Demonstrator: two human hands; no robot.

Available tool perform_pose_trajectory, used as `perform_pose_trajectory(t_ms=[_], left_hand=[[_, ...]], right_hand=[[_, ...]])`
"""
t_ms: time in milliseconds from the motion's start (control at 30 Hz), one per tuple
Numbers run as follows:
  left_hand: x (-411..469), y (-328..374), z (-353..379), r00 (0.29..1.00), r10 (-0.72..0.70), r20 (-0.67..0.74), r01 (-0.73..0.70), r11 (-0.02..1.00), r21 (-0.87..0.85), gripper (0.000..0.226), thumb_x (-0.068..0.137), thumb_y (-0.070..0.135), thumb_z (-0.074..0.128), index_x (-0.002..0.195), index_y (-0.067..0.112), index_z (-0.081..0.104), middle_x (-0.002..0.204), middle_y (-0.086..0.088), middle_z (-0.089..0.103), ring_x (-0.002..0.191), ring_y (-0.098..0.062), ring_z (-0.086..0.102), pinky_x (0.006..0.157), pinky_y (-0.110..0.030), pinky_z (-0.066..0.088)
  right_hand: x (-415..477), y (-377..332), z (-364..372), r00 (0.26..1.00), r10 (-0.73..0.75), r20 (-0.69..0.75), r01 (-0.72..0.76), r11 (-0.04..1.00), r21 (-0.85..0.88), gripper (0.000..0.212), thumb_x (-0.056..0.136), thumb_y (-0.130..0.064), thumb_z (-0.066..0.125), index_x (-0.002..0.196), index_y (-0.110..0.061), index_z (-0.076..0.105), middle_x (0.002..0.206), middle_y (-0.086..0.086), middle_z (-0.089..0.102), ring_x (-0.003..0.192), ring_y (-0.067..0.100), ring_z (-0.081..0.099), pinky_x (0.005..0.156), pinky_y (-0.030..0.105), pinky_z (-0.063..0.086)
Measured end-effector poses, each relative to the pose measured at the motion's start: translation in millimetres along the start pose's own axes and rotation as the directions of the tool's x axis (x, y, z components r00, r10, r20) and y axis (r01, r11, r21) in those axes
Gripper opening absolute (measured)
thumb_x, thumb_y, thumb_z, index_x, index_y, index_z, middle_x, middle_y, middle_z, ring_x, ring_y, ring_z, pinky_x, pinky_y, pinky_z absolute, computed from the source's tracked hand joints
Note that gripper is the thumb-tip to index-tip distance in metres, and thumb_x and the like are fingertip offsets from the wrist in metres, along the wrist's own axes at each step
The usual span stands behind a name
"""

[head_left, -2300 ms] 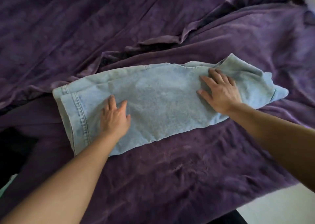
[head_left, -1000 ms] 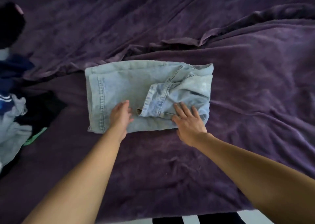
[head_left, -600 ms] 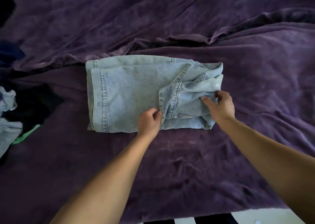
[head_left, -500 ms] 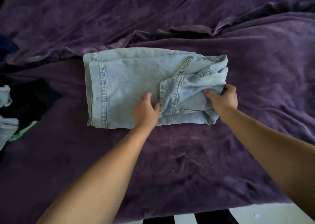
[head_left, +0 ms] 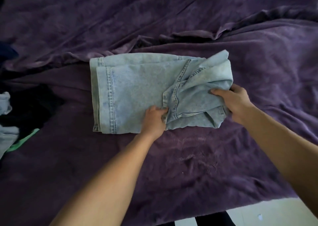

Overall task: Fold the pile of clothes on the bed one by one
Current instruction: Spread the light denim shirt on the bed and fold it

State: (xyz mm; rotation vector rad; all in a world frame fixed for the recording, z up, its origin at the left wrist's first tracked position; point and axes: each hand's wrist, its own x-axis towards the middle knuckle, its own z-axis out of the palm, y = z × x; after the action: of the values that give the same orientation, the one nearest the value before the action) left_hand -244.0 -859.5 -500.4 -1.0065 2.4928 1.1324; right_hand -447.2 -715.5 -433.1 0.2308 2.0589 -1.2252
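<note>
Left hand (head_left: 154, 118) pinches the jeans (head_left: 137, 91) at the flap, my right hand (head_left: 235, 102) clamps the bunched end; length runs leftward along the bed (head_left: 189, 165) edge.

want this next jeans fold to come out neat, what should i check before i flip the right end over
1. Left hand grips the jeans at the folded flap's edge: ok.
2. Right hand grips the bunched right end: ok.
3. Left half of the jeans lies flat: ok.
4. Right end smooth: not ok, it is wrinkled.
5. Pile of clothes lies apart from the jeans: ok.
6. Layers underneath even: cannot tell.
</note>
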Motion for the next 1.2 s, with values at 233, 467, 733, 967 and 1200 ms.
perform_pose_trajectory(t_ms=[233, 467, 733, 967, 1200], left_hand=[[-22.6, -19.6, -80.0, 0.888, -0.37, 0.273, 0.454, 0.615, -0.644, 0.03, 0.094, -0.002, 0.045, 0.119, 0.0, 0.062, 0.099, -0.022, 0.065, 0.081, -0.026, 0.061, 0.066, -0.025, 0.048], [-63.4, -104.3, -157.3, 0.708, -0.701, -0.089, 0.309, 0.421, -0.853, 0.025, 0.094, 0.001, 0.04, 0.085, 0.01, 0.061, 0.071, -0.009, 0.059, 0.055, -0.016, 0.056, 0.047, -0.023, 0.045], [-71.0, -124.1, -166.3, 0.628, -0.413, -0.66, 0.194, 0.904, -0.381, 0.031, 0.094, 0.014, 0.049, 0.12, 0.004, 0.062, 0.117, -0.022, 0.058, 0.107, -0.037, 0.056, 0.095, -0.039, 0.043], [-7.9, -99.8, -127.8, 0.92, -0.16, -0.359, 0.253, 0.939, 0.232, 0.061, 0.096, 0.057, 0.029, 0.15, 0.032, 0.019, 0.16, -0.013, -0.001, 0.144, -0.044, 0.004, 0.112, -0.061, 0.017], [29.8, -138.7, -95.0, 0.931, -0.22, -0.291, 0.318, 0.88, 0.354, 0.066, 0.093, 0.062, 0.018, 0.151, 0.034, 0.004, 0.159, -0.012, -0.01, 0.142, -0.048, 0.001, 0.111, -0.064, 0.013]], right_hand=[[-85.8, -73.0, 85.6, 0.912, -0.38, 0.156, 0.408, 0.786, -0.464, 0.05, 0.066, -0.043, 0.075, 0.104, -0.021, 0.052, 0.09, -0.008, 0.063, 0.084, 0.017, 0.062, 0.069, 0.033, 0.05], [-119.9, -70.9, 250.1, 0.803, -0.349, 0.483, 0.592, 0.558, -0.581, 0.048, 0.08, -0.036, 0.066, 0.119, -0.014, 0.048, 0.107, 0.011, 0.066, 0.101, 0.033, 0.06, 0.077, 0.036, 0.046], [-103.7, -6.3, 223.9, 0.616, -0.66, 0.43, 0.756, 0.343, -0.557, 0.038, 0.091, -0.012, 0.053, 0.129, -0.013, 0.056, 0.138, 0.011, 0.049, 0.127, 0.031, 0.043, 0.098, 0.041, 0.04], [-44.8, 4.7, 210.1, 0.722, -0.456, 0.52, 0.613, 0.073, -0.787, 0.064, 0.097, -0.06, 0.025, 0.153, -0.036, 0.006, 0.162, 0.006, -0.008, 0.148, 0.03, -0.008, 0.115, 0.055, 0.013], [-7.7, 49.0, 232.6, 0.827, -0.316, 0.465, 0.523, 0.128, -0.843, 0.067, 0.09, -0.071, 0.008, 0.149, -0.045, -0.01, 0.16, -0.004, -0.021, 0.146, 0.028, -0.019, 0.114, 0.062, 0.011]])
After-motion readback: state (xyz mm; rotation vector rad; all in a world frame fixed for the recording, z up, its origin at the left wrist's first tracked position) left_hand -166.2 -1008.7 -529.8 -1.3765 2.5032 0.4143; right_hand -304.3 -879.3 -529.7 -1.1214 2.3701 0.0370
